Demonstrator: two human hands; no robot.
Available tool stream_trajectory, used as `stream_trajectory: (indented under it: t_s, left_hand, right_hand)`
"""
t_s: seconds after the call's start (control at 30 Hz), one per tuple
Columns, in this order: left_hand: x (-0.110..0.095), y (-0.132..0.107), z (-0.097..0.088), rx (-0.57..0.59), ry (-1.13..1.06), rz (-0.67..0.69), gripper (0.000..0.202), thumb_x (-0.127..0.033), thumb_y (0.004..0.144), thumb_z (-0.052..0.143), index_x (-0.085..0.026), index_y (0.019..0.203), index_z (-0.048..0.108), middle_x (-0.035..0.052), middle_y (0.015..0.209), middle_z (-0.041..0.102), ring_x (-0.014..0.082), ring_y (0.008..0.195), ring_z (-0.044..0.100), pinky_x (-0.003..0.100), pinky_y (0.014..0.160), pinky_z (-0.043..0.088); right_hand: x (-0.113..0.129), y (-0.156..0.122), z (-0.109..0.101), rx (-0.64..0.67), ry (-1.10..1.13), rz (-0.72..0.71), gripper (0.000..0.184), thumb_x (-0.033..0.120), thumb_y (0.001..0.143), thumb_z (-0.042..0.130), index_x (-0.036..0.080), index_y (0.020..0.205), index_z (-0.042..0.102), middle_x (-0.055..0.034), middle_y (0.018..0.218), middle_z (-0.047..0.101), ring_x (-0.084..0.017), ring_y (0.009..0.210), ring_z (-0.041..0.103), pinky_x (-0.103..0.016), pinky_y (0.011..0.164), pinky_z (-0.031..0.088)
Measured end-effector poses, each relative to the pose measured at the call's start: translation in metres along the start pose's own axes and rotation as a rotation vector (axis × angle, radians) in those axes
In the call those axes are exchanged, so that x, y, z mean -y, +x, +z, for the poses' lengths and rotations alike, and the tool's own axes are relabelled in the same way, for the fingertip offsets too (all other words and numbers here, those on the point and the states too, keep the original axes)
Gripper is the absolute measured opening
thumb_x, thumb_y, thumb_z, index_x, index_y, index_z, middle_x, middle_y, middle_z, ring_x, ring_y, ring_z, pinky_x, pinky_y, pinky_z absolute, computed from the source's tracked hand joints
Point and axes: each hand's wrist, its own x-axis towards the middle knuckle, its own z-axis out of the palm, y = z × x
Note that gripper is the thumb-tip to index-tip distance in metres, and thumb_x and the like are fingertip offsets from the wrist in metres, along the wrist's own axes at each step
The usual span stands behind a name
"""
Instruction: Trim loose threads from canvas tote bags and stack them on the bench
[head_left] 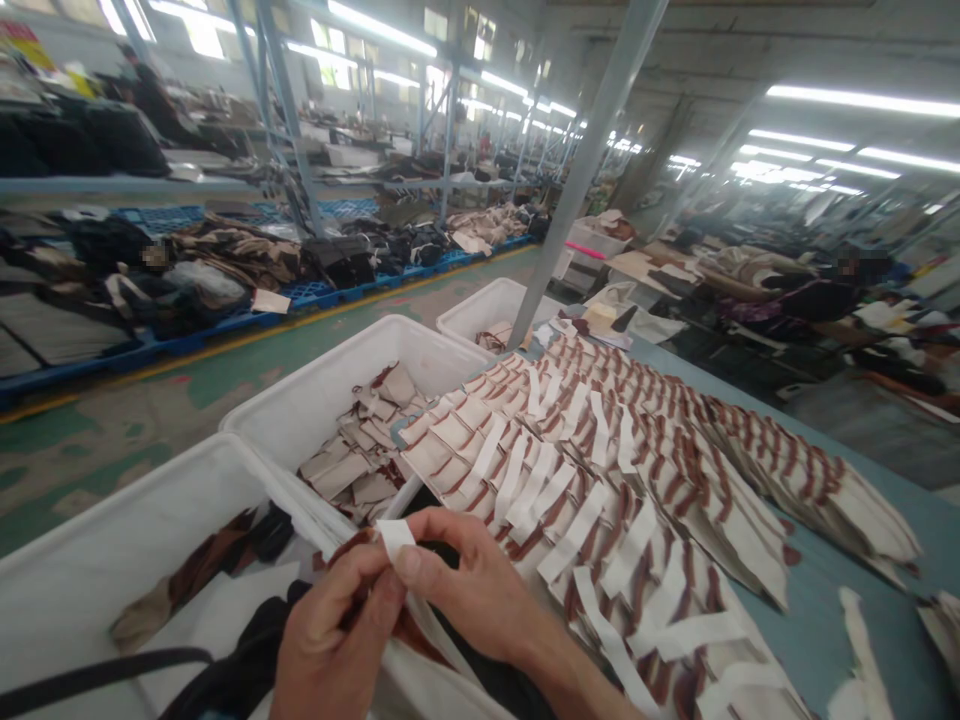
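Both hands meet low in the middle of the view, pinching a short white strip [395, 537]. My left hand [337, 625] has its fingers curled and pressed together at the strip's lower edge. My right hand [472, 585] comes in from the right, its thumb laid on the strip. Beneath them hangs a beige fabric piece with brown trim [424, 680], partly hidden by the hands. Right beside, overlapping rows of beige pieces with brown edges [457, 430] cover the table, with several loose white strips [574, 535] lying across them.
White plastic bins [259, 400] stand along the table's left edge, holding fabric pieces [367, 440] and dark cloth [247, 640]. A slanted metal post [577, 170] rises behind the table [817, 640]. Shelving with piled fabric lines the left; a person [810, 295] sits at the right.
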Motion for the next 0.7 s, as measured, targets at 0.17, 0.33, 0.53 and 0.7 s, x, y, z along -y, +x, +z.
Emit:
stream_trajectory:
  t_s: [0.17, 0.33, 0.53, 0.7]
  left_hand:
    - [0.002, -0.009, -0.004, -0.058, -0.014, -0.023, 0.032, -0.055, 0.093, 0.084, -0.023, 0.097, 0.088, -0.0027, 0.082, 0.082, 0.0173, 0.071, 0.073, 0.021, 0.068, 0.058]
    - [-0.002, -0.018, -0.006, -0.140, -0.058, -0.080, 0.040, -0.062, 0.086, 0.089, -0.023, 0.092, 0.089, -0.0019, 0.077, 0.081, 0.0188, 0.067, 0.072, 0.022, 0.062, 0.058]
    - [0.002, -0.024, -0.013, -0.108, -0.041, -0.053, 0.037, -0.059, 0.090, 0.085, -0.023, 0.098, 0.091, -0.0011, 0.080, 0.083, 0.0183, 0.062, 0.070, 0.023, 0.058, 0.058]
    - [0.023, -0.018, -0.034, 0.043, 0.147, 0.165, 0.026, -0.049, 0.096, 0.082, -0.025, 0.096, 0.093, -0.0020, 0.081, 0.087, 0.0176, 0.062, 0.076, 0.020, 0.060, 0.060]
  right_hand:
    - [-0.002, -0.003, 0.031, -0.109, 0.258, 0.063, 0.044, 0.061, 0.086, 0.092, 0.021, 0.097, 0.078, -0.0041, 0.095, 0.078, -0.020, 0.091, 0.068, -0.030, 0.086, 0.057]
    - [-0.001, -0.008, 0.039, 0.015, 0.516, 0.169, 0.074, 0.069, 0.068, 0.107, 0.021, 0.116, 0.077, -0.0037, 0.108, 0.078, -0.019, 0.097, 0.071, -0.030, 0.094, 0.056]
    - [-0.004, -0.010, 0.036, 0.062, 0.498, 0.189, 0.073, 0.090, 0.083, 0.082, 0.018, 0.097, 0.084, -0.0082, 0.095, 0.079, -0.026, 0.096, 0.070, -0.038, 0.098, 0.054]
    - [-0.004, -0.012, 0.033, 0.058, 0.368, 0.204, 0.076, 0.094, 0.086, 0.073, 0.018, 0.079, 0.081, -0.0068, 0.078, 0.070, -0.026, 0.089, 0.063, -0.034, 0.083, 0.051]
